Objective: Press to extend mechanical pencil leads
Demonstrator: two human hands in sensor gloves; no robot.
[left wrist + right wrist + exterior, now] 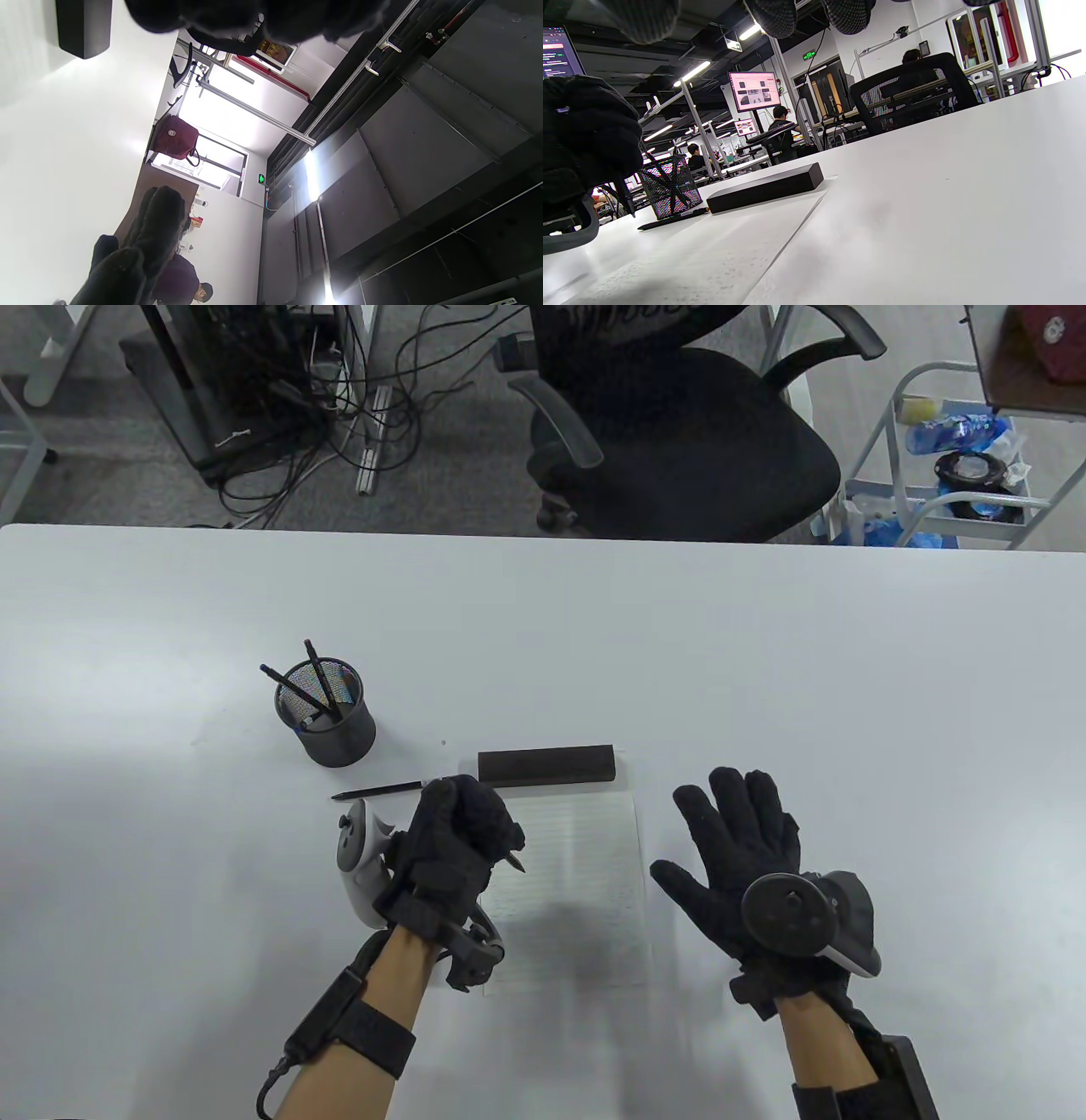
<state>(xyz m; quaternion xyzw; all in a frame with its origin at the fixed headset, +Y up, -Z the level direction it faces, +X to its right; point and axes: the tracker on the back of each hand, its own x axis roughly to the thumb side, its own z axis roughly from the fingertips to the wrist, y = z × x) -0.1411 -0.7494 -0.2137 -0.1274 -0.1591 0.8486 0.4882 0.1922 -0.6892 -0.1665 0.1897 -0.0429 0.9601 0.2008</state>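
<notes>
My left hand (471, 827) is closed in a fist around a black mechanical pencil; only its tip (516, 863) sticks out over the lined paper (585, 891). The fist also shows in the right wrist view (585, 135). A second black pencil (377, 791) lies on the table left of the fist, in front of the mesh cup (327, 717), which holds several more pencils. My right hand (734, 827) is open with fingers spread, right of the paper, holding nothing.
A dark rectangular block (545, 764) lies along the paper's far edge; it also shows in the right wrist view (765, 188), beside the cup (670, 186) and the loose pencil (672, 219). An office chair (679, 432) stands beyond the white table (848, 661).
</notes>
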